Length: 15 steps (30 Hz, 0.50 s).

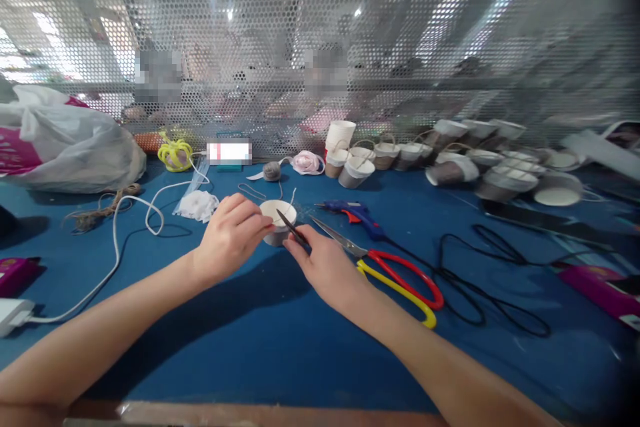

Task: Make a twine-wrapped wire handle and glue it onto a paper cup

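Between the left hand and right hand, just forward, small cup stands upright, axis vertical, mouth up. Left hand bunched at its left rim; can't tell if gripping. Right hand grasps dark pointed tool, slanting forward-left, tip over cup mouth. Hands about equally near. Right of right hand: scissors; forward-right, glue gun; all on counter.

- Small paper cup: upright at the centre of the frame, open mouth up, pale inside, its outer wall grey lower down.
- Dark, slender pointed tool: tilted, its tip over the cup's mouth, pointing toward the upper left.
- Thin pale strand: rising at the cup's far right rim.
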Each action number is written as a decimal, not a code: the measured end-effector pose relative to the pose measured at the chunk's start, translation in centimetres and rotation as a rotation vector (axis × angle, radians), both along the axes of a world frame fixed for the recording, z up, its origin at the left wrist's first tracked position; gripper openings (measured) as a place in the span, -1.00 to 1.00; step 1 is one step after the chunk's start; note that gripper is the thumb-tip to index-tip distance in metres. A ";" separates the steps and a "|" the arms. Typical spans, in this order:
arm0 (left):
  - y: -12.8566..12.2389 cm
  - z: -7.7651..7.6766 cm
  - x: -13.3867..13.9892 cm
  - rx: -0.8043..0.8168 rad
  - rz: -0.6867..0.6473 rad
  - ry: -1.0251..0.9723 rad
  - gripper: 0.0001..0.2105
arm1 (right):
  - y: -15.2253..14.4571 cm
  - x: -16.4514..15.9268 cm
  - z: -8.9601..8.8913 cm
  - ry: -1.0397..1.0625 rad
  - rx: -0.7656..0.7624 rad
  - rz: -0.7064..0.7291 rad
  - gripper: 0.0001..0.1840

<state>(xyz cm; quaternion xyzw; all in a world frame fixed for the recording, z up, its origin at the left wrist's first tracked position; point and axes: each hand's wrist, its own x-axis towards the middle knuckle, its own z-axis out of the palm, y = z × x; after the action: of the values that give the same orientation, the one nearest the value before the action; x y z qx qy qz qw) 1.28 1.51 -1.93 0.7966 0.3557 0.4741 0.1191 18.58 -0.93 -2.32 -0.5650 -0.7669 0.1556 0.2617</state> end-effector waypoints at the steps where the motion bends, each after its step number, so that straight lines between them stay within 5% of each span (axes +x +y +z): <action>1: -0.1 -0.1 0.3 -0.191 -0.028 -0.124 -0.80 | 0.0 0.0 -0.1 -0.009 0.044 -0.004 -0.84; 6: -0.5 -0.6 1.2 -1.017 -0.269 -0.549 -0.71 | 0.4 0.0 -0.4 -0.061 0.182 -0.034 -0.87; 8: -0.4 -0.3 0.7 -1.080 -0.275 -0.540 -0.73 | 0.6 0.2 -0.2 -0.072 0.135 -0.052 -0.86; 10: -0.1 0.3 -0.3 -0.850 -0.165 -0.371 -0.76 | 0.8 0.4 0.2 -0.073 0.050 -0.087 -0.83; 13: 0.3 1.5 -2.0 -0.156 0.245 -0.194 -0.75 | 1.0 0.8 0.7 -0.067 -0.056 -0.112 -0.76; 15: 0.5 2.0 -2.7 0.263 0.291 0.079 -0.77 | 0.9 0.9 0.8 -0.053 -0.078 -0.080 -0.73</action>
<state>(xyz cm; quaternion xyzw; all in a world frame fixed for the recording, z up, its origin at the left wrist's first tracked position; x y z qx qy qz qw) -1.39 2.05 0.06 0.7633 0.4066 0.4972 -0.0699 19.53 -0.02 -1.55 -0.6090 -0.7436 0.1599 0.2251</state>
